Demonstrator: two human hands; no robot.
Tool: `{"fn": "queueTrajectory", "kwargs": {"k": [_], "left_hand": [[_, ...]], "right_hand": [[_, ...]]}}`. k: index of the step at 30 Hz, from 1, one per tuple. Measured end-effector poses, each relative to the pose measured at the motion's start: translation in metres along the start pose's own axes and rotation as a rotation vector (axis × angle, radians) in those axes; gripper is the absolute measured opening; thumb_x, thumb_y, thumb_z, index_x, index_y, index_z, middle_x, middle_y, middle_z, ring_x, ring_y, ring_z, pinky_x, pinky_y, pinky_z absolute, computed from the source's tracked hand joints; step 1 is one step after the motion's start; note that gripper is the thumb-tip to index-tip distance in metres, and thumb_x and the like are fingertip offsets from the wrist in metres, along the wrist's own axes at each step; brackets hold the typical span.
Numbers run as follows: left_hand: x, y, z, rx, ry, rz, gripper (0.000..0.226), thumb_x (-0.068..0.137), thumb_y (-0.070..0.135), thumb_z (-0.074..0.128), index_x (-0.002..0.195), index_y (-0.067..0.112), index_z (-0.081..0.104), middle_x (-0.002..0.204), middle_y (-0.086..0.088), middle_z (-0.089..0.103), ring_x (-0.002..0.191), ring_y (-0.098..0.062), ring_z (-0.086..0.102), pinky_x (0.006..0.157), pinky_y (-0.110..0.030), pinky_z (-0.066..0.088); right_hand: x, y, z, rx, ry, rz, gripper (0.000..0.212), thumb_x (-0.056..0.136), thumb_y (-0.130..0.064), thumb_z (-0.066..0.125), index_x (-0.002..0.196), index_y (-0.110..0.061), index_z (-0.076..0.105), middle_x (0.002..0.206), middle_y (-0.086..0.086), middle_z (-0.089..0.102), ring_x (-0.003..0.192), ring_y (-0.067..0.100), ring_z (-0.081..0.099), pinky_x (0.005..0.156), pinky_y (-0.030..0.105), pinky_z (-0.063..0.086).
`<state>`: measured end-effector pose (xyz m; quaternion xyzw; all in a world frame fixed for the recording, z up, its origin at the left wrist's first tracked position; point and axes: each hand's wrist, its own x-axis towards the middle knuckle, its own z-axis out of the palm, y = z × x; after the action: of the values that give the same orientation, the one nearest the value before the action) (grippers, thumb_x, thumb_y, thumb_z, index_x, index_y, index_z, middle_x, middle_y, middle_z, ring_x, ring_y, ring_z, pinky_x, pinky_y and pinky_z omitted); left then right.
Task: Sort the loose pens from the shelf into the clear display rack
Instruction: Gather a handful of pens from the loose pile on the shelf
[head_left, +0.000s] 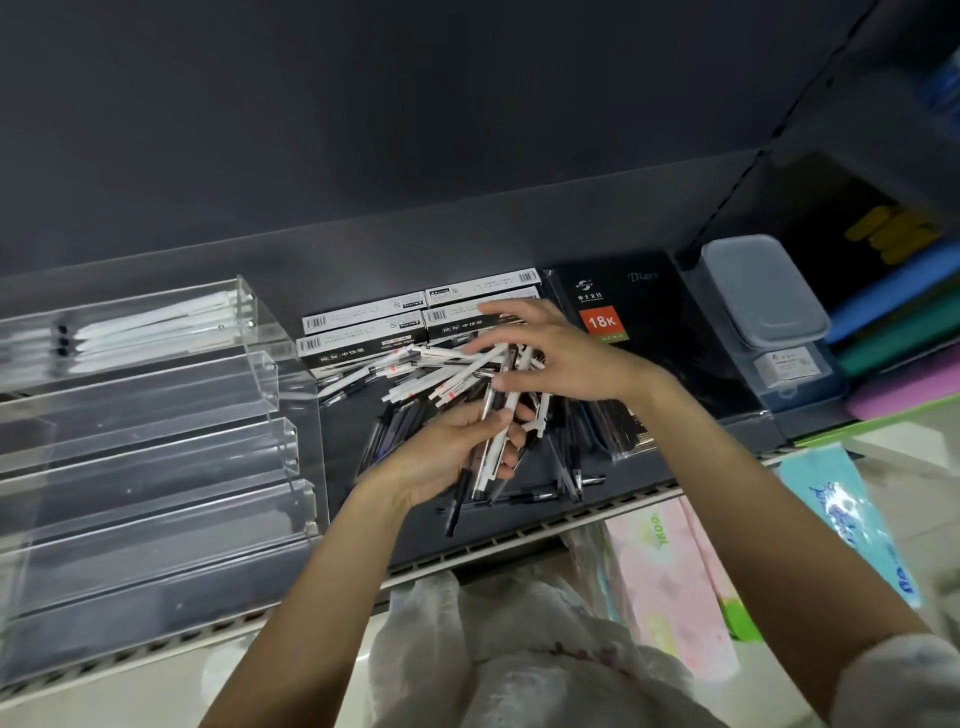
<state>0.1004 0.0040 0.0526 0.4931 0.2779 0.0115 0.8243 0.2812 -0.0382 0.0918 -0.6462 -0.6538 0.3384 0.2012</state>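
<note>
Leftmost on the dark shelf (519, 525) stands the clear display rack (156, 441), a stepped set of see-through troughs; its top trough at the back holds a few white pens (156, 323) lying flat, and the lower troughs show only the shelf through their walls. Just right of the rack, the loose pens (447, 374) lie in a jumbled heap on the shelf, white barrels with small red marks crossing one another on top and black or clear-bodied ones spread beneath and toward the front edge. Behind the heap sit flat black-and-white pen boxes (363, 332) with barcodes. The left hand (457, 452) comes up from below, palm up at the near side of the heap, its grip curled round a small bundle (493, 447) of white and dark pens that stand nearly along the forearm, their lower ends poking out past the palm. Directly above it the right hand (545, 358) hovers over the heap with fingers spread and fairly straight, fingertips touching the upper ends of the white pens; its grip is apart, clamped on nothing. Farther right lie a black notebook (639, 332) with an orange "18K" label, then a frosted plastic box (763, 291) stacked on another, and coloured folders (893, 332) at the edge.
</note>
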Motion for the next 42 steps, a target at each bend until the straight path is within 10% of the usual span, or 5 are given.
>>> {"fn": "queueTrajectory", "kwargs": {"k": [3,11,24,36,42], "left_hand": [[0.0,0.0,0.005,0.009,0.005,0.025,0.02,0.099,0.018,0.043,0.106,0.011,0.061,0.078,0.001,0.059,0.065,-0.009,0.058,0.061,-0.023,0.052],[0.007,-0.001,0.01,0.149,0.152,0.061,0.02,0.1,0.016,0.044,0.111,0.004,0.056,0.088,-0.006,0.068,0.07,-0.012,0.069,0.07,-0.025,0.058],[0.029,-0.003,0.037,-0.422,0.402,0.21,0.025,0.101,0.008,0.037,0.114,0.002,0.058,0.102,-0.008,0.071,0.092,-0.02,0.07,0.082,-0.032,0.057],[0.041,-0.003,0.085,-0.733,0.428,0.151,0.063,0.089,0.067,0.03,0.105,0.013,0.058,0.063,0.006,0.045,0.052,-0.008,0.042,0.055,-0.02,0.042],[0.023,-0.013,0.09,-0.765,0.438,0.307,0.018,0.099,0.012,0.042,0.103,0.01,0.06,0.067,0.003,0.048,0.056,-0.006,0.046,0.056,-0.018,0.043]], "right_hand": [[0.005,-0.005,-0.007,-0.157,-0.148,-0.037,0.017,0.083,-0.032,0.07,0.099,-0.038,0.068,0.15,-0.014,0.027,0.141,0.011,0.003,0.112,0.033,0.004],[-0.021,-0.012,-0.062,-0.201,0.184,-0.079,0.016,0.083,-0.033,0.067,0.094,-0.024,0.072,0.106,-0.009,0.063,0.106,0.007,0.046,0.099,0.021,0.029],[-0.091,-0.005,0.0,0.776,1.025,0.055,0.02,0.086,0.008,0.056,0.085,-0.012,0.056,0.074,0.001,0.07,0.075,0.019,0.067,0.068,0.023,0.052],[-0.091,-0.009,0.098,-0.031,0.984,0.048,0.005,0.087,-0.015,0.058,0.091,-0.012,0.058,0.079,0.0,0.064,0.068,0.008,0.054,0.058,0.017,0.041],[-0.111,-0.009,0.11,-0.108,0.859,0.025,0.016,0.089,-0.025,0.059,0.1,-0.014,0.063,0.103,0.0,0.056,0.093,0.014,0.051,0.075,0.021,0.045]]}}
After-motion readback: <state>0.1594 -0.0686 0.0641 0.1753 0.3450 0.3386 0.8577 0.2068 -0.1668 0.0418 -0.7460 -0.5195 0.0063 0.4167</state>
